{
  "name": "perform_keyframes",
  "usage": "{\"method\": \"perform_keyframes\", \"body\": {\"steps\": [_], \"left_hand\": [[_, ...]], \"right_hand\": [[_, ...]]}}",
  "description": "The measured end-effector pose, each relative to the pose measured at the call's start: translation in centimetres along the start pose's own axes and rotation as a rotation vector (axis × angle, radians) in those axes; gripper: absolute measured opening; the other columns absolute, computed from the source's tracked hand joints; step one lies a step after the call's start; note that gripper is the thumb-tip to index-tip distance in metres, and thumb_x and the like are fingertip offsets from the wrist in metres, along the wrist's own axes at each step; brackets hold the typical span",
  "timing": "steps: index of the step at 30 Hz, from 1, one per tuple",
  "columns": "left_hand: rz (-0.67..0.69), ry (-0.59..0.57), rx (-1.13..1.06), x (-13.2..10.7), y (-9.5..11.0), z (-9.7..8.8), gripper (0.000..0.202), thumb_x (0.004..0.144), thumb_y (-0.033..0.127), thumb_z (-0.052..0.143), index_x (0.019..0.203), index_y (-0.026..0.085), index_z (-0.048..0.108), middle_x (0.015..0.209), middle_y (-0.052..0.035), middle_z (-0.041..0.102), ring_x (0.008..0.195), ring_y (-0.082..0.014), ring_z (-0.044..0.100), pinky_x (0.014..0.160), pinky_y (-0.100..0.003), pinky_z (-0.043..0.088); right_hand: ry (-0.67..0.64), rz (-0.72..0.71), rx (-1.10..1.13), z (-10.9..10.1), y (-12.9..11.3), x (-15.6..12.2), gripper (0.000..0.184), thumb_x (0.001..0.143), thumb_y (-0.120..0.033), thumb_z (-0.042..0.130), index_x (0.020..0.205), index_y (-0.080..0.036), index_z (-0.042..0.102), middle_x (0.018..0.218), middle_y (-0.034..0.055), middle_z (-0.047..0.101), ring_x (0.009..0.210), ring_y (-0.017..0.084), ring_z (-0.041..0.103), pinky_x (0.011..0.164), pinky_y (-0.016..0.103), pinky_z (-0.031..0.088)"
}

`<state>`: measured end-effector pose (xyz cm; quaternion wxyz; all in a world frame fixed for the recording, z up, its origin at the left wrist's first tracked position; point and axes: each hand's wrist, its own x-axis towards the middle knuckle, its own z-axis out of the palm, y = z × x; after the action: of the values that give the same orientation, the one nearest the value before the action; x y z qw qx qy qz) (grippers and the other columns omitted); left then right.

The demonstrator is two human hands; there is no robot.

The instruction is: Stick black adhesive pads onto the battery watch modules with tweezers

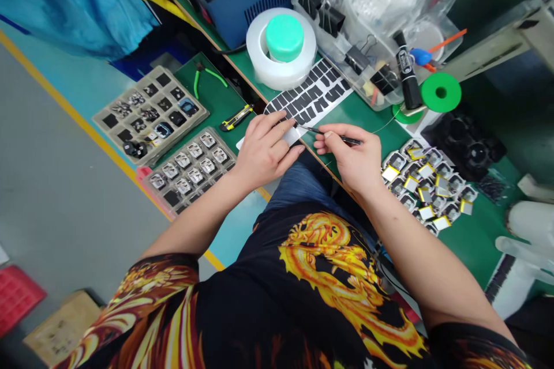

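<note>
The right hand (346,154) pinches tweezers (331,136) at the pad sheet (309,93) gripped by the left hand (265,150); a slipped tip could tear it.

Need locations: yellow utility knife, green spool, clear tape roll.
yellow utility knife (236,117): head view, on its yellow body.
green spool (431,92): head view, on its flange, left of the centre hole.
clear tape roll (256,60): head view, on its outer wall.
</note>
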<state>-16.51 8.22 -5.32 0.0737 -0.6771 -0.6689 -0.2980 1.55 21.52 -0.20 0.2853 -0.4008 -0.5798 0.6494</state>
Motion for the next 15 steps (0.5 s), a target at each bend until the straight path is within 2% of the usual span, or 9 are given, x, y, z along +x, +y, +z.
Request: {"method": "perform_keyframes", "body": {"steps": [10, 13, 15], "left_hand": [[0.031, -0.062, 0.02, 0.51, -0.39, -0.23, 0.034, 0.109, 0.045, 0.071, 0.086, 0.02, 0.072, 0.144, -0.01, 0.079, 0.147, -0.0376, 0.065, 0.122, -0.061, 0.047], [0.015, -0.096, 0.016, 0.7, -0.35, -0.53, 0.026, 0.11, 0.046, 0.069, 0.108, 0.021, 0.076, 0.144, -0.011, 0.079, 0.149, -0.038, 0.063, 0.125, -0.062, 0.045], [0.014, -0.098, 0.022, 0.79, -0.28, -0.68, 0.03, 0.11, 0.046, 0.068, 0.127, 0.021, 0.074, 0.143, -0.0124, 0.078, 0.15, -0.0385, 0.062, 0.125, -0.061, 0.045]], "right_hand": [[0.016, 0.006, -0.069, 0.04, -0.11, -0.16, 0.019, 0.091, -0.039, 0.083, 0.098, -0.022, 0.088, 0.089, 0.0038, 0.086, 0.076, 0.017, 0.081, 0.073, 0.033, 0.073], [0.022, 0.018, -0.096, 0.15, -0.14, -0.26, 0.019, 0.09, -0.039, 0.082, 0.097, -0.022, 0.088, 0.09, 0.0042, 0.086, 0.077, 0.018, 0.082, 0.072, 0.032, 0.072], [0.023, 0.021, -0.1, 0.2, -0.11, -0.26, 0.017, 0.09, -0.037, 0.082, 0.097, -0.022, 0.088, 0.089, 0.0039, 0.086, 0.076, 0.018, 0.082, 0.07, 0.032, 0.071]]}}
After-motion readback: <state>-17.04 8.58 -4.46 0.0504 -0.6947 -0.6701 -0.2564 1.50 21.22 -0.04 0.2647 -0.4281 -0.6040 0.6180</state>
